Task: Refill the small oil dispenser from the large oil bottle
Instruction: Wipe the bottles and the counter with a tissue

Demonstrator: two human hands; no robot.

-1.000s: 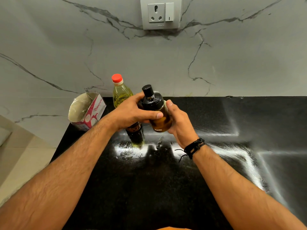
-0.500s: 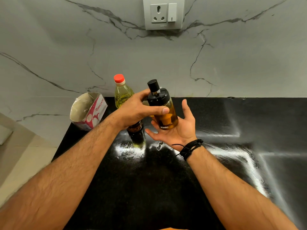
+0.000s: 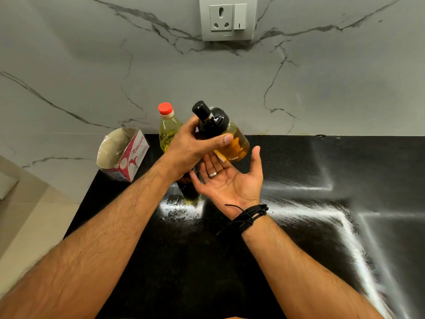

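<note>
My left hand point(image 3: 190, 146) grips the small oil dispenser point(image 3: 232, 141) round its black pump cap, holding it tilted in the air above the counter. It is a clear glass jar with amber oil in its lower part. My right hand point(image 3: 230, 178) lies palm up just under the jar, fingers spread and straight, its fingertips at the glass base. The large oil bottle point(image 3: 167, 127) with a red cap and pale yellow oil stands behind my left hand against the wall; its lower half is hidden by my wrist.
A torn pink and white carton point(image 3: 124, 153) lies open at the counter's back left corner. The black counter point(image 3: 322, 226) ends in an edge on the left. A wall socket point(image 3: 227, 18) sits above on the marble backsplash.
My right hand has let go of the jar and turned palm up beneath it. My left hand has raised the dispenser and tilted it to the left.
</note>
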